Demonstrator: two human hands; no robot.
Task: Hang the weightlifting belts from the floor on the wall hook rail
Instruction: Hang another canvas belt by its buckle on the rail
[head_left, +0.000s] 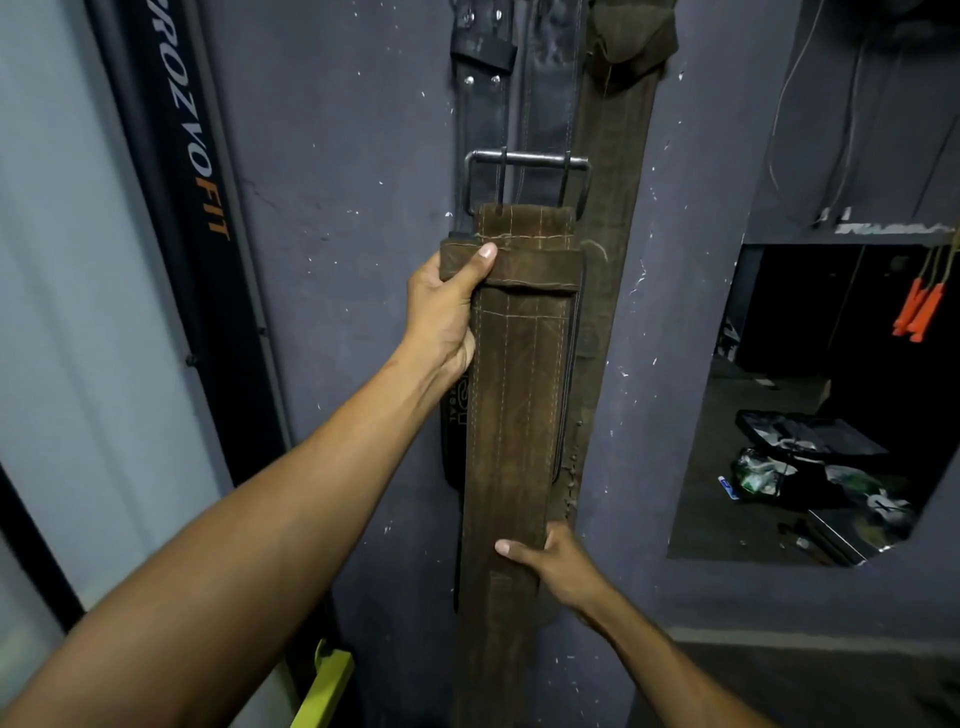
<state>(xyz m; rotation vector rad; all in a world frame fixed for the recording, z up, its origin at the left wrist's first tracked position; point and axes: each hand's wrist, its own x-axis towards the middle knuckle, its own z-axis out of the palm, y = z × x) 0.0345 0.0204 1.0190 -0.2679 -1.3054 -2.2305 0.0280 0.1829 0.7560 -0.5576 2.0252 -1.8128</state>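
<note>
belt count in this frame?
3 seen: brown belt held in both hands; black belt hanging on the wall behind it; olive belt hanging at right. More may be hidden behind these.

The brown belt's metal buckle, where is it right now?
In the head view, the metal buckle sits top centre against the black belt, just above the left hand.

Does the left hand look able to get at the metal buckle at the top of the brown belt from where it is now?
Probably yes. The left hand grips the brown belt just below the buckle, and nothing lies between them, though it would have to release its grip first.
</note>
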